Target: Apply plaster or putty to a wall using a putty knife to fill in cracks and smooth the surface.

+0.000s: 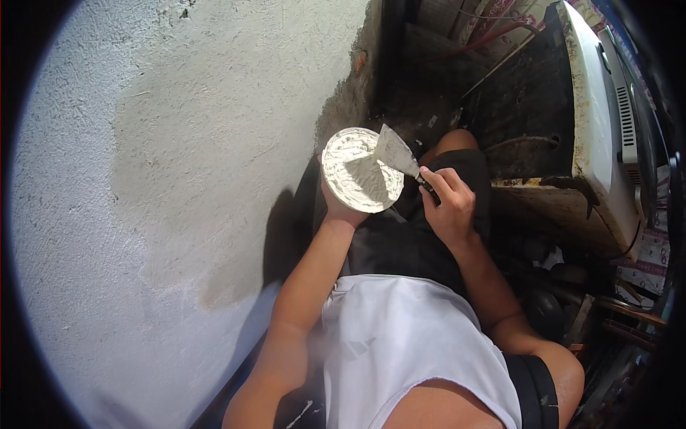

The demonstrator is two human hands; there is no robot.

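White shirt lies nearest; left hand holds a paste-filled tub, fingers mostly hidden; right hand grips a scraper above it.

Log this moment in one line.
Left hand: supporting tub of white paste | Right hand: holding putty knife, blade at tub's right edge | Wall: at left, grayish patch

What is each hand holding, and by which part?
Right hand: grey, flat-bladed metal scraper, by its dark handle. Left hand: round white tub of creamy white paste, by its outside; exact grip hidden.
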